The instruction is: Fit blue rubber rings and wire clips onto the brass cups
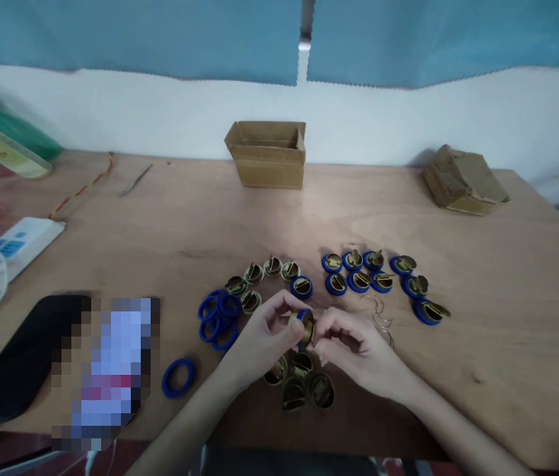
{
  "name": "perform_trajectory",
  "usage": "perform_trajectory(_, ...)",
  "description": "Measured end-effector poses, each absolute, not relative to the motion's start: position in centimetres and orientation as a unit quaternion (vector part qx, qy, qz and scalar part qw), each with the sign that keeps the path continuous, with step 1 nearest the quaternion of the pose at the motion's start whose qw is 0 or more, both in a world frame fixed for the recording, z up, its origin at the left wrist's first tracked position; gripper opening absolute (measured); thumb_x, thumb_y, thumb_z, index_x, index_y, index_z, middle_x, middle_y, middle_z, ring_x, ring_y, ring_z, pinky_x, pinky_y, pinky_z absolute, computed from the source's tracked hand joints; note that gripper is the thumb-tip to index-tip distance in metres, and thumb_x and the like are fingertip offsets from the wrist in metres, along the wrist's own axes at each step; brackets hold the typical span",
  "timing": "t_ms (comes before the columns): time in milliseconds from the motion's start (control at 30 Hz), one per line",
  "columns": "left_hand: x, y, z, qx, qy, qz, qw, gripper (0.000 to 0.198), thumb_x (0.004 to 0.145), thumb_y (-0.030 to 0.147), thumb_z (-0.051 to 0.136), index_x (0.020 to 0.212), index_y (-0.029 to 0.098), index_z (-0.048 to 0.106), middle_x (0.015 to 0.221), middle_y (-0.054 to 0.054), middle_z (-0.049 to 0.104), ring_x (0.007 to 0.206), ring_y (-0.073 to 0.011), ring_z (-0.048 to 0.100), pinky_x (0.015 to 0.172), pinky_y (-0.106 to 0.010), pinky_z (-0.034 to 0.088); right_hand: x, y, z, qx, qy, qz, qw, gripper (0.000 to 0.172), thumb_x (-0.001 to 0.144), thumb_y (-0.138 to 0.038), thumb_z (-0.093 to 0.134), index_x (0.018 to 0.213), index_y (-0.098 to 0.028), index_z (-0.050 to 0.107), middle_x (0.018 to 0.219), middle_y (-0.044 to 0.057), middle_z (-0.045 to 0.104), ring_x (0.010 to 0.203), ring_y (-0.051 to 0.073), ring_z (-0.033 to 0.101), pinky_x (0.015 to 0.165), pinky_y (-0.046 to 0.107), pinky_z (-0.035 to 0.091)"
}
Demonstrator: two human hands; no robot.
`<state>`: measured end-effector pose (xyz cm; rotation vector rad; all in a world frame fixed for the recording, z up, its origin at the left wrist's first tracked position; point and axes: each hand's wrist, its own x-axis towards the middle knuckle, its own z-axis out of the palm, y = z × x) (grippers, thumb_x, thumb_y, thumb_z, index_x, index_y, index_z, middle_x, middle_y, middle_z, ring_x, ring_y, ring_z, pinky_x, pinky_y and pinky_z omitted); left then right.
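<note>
Between the fingers and thumb of my left hand [272, 334] is a round brass piece with a blue rim [304, 328], tilted on edge. My right hand [353, 347] has its fingers bent together at the right side of that piece; whether they pinch a small part is hidden. Just beyond my hands lies a blue-rimmed brass piece [302, 287]. Several brass pieces without blue rims [322, 390] are below my hands, and more pale-edged ones [273, 266] sit behind. Loose blue rings [219, 317] are piled left of my left hand. Thin wire rings [382, 320] lie by my right hand.
Several blue-rimmed pieces [359, 280] stand in groups at right. A single blue ring [178, 377] is near a blurred phone [115, 363] and black object [32, 357]. An open cardboard box [272, 166], crumpled box [462, 182] and power strip [26, 244] are farther off.
</note>
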<state>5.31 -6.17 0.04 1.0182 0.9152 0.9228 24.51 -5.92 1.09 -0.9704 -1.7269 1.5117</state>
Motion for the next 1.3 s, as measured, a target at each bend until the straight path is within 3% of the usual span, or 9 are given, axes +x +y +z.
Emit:
perform_trajectory(467, 5.6, -6.4, 0.0, 0.460, 0.409, 0.433, 0.659, 0.035, 0.089, 0.053, 0.068, 0.093, 0.018, 0.060, 0.079, 0.001, 0.053, 0.071, -0.0133, 0.046, 0.066, -0.024, 0.041, 24.3, -6.0, 0.4, -0.368, -0.776, 0.394, 0.326, 0.014, 0.099, -0.021, 0.057, 0.085, -0.021, 0.057, 0.074, -0.002, 0.060, 0.064, 0.013, 0.056, 0.058, 0.024, 0.045)
perform_trajectory(700, 5.2, -6.9, -0.2, 0.460, 0.364, 0.455, 0.670, 0.013, 0.096, 0.034, 0.064, 0.096, 0.021, 0.065, 0.094, -0.003, 0.061, 0.090, -0.0177, 0.056, 0.083, -0.029, 0.043, 23.9, -6.8, 0.6, -0.330, -0.860, 0.195, 0.337, 0.020, 0.103, -0.017, 0.048, 0.087, -0.018, 0.059, 0.078, 0.005, 0.065, 0.070, 0.018, 0.060, 0.064, 0.030, 0.051)
perform_trajectory(833, 5.0, -7.1, -0.7, 0.469, 0.317, 0.474, 0.675, 0.011, 0.096, 0.031, 0.063, 0.099, 0.021, 0.065, 0.100, -0.005, 0.063, 0.098, -0.0210, 0.058, 0.089, -0.032, 0.044, 23.7, -7.2, 0.8, -0.319, -0.884, 0.090, 0.330, 0.023, 0.102, -0.012, 0.048, 0.086, -0.017, 0.064, 0.076, 0.007, 0.068, 0.068, 0.019, 0.062, 0.064, 0.032, 0.053)
perform_trajectory(1000, 5.1, -7.2, -0.7, 0.475, 0.280, 0.481, 0.682, 0.010, 0.098, 0.029, 0.059, 0.102, 0.021, 0.064, 0.107, -0.008, 0.065, 0.106, -0.0231, 0.061, 0.094, -0.034, 0.045, 24.0, -7.7, 0.6, -0.305, -0.892, 0.038, 0.332, 0.018, 0.100, -0.008, 0.050, 0.095, -0.014, 0.066, 0.080, 0.009, 0.072, 0.075, 0.022, 0.068, 0.073, 0.035, 0.057)
perform_trajectory(1300, 5.2, -7.5, 0.0, 0.474, 0.258, 0.486, 0.687, 0.008, 0.099, 0.025, 0.059, 0.103, 0.023, 0.066, 0.108, -0.006, 0.062, 0.104, -0.0192, 0.061, 0.091, -0.030, 0.049, 24.2, -8.2, 0.6, -0.298, -0.894, 0.009, 0.335, 0.019, 0.095, -0.003, 0.050, 0.101, -0.010, 0.067, 0.084, 0.012, 0.074, 0.080, 0.024, 0.069, 0.078, 0.037, 0.059)
